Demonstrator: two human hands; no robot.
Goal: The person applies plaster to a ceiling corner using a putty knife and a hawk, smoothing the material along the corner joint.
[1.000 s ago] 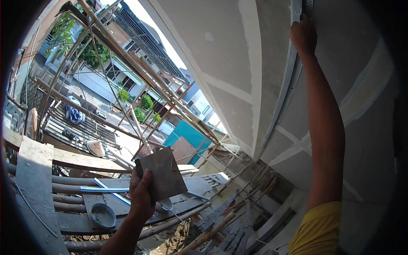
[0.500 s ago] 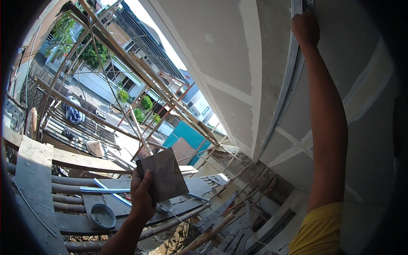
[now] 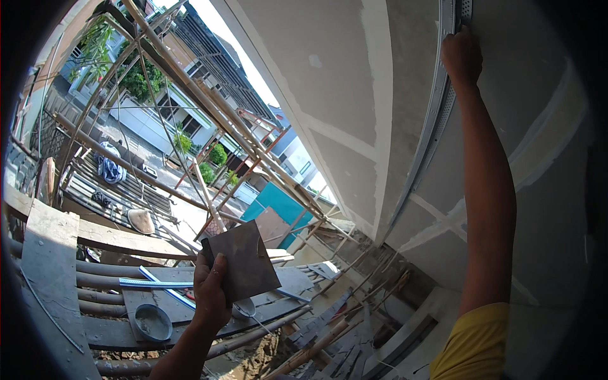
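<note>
In my left hand is a flat, square, grey-brown plate with a dark edge, my thumb lying over its face. My right arm stretches up to the ceiling. The right hand is closed against a long perforated metal strip that runs along a step in the ceiling panels. Whatever lies inside those fingers is hidden by the back of the hand.
Pale ceiling panels with filled joints hang overhead. Below are scaffold planks on poles, with a round bucket, blue-white strips and a smaller pan. Scaffold poles cross the left side.
My right hand has shifted slightly down and to the right, staying by the metal strip. The ceiling has moved a little in view. My left hand and the plate are nearly still.
</note>
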